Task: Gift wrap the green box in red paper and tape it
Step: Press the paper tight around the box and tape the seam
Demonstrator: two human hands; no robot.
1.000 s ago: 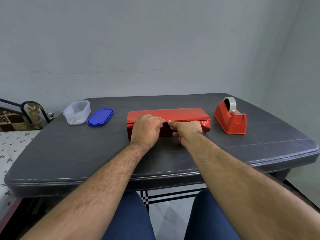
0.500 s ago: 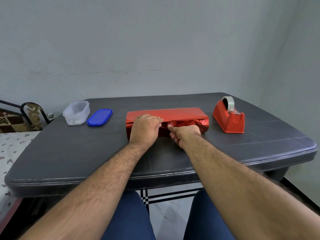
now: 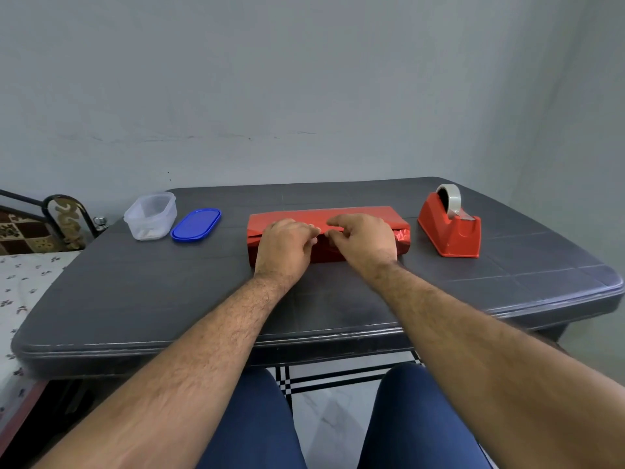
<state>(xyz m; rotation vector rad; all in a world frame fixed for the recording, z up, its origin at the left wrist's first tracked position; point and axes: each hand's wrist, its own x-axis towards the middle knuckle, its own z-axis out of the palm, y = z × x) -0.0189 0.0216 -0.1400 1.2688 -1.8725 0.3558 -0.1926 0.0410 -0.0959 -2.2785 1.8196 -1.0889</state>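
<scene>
One red-wrapped box [image 3: 358,214], two hands [image 3: 287,247] [image 3: 363,238] on it, one tape dispenser [image 3: 451,228]

Soft, even, diffuse light is seen throughout; faint sheen is carried by the table [image 3: 135,299]; edges are bowed by wide-angle distortion.

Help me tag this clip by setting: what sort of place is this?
Probably a room in a home, not a workshop. A dark plastic table stands against a plain wall, a bed with a floral sheet and metal headboard sits beside it, and a food container lies out.
</scene>
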